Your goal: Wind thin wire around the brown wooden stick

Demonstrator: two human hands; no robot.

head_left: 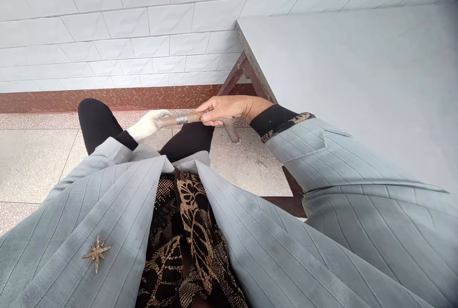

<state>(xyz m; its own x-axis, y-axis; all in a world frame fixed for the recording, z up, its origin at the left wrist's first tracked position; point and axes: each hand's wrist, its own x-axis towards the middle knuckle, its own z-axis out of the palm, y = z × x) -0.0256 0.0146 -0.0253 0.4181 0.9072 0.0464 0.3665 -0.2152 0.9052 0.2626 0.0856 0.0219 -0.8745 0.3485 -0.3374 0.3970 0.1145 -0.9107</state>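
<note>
My left hand, in a white glove, is closed round one end of a brown rod-shaped tool with a metal ring wound about its middle. My bare right hand pinches the tool's other end between thumb and fingers. A short brown stub angles down below my right hand; whether it belongs to the tool I cannot tell. Both hands are held out above my black-trousered knees, just left of the table's corner.
A grey-topped table with dark red legs stands at the right, its corner close to my right wrist. A white tiled wall with a brown skirting band rises ahead. Speckled floor tiles lie below.
</note>
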